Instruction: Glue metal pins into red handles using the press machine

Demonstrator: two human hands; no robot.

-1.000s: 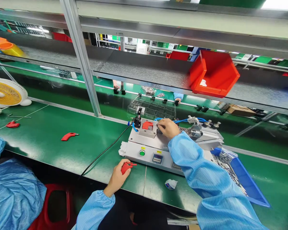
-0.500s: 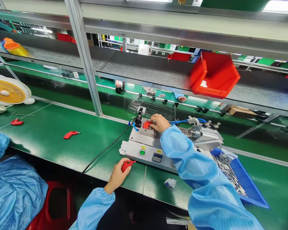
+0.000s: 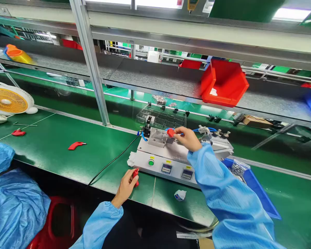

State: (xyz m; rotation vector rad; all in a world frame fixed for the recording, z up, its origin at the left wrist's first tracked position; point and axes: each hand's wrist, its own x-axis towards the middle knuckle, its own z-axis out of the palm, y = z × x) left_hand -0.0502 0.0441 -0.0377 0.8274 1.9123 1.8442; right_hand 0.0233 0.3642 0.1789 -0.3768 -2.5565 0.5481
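Note:
My right hand (image 3: 188, 138) pinches a small red plastic handle (image 3: 170, 132) just above the metal fixture block (image 3: 159, 137) on top of a grey bench machine (image 3: 168, 159). My left hand (image 3: 126, 185) rests on the green bench in front of the machine, closed around another red handle (image 3: 136, 172). Both arms wear blue sleeves.
Two more red handles (image 3: 76, 145) (image 3: 18, 132) lie on the green mat to the left. A small fan (image 3: 7, 100) stands far left. A blue tray of metal pins (image 3: 259, 193) sits right of the machine. A red bin (image 3: 223, 86) sits on the shelf above. Another person's blue sleeve (image 3: 12, 200) is at left.
My right hand has lifted the red handle out of the fixture and moved it slightly right. My left hand has turned its red handle more upright, staying in place.

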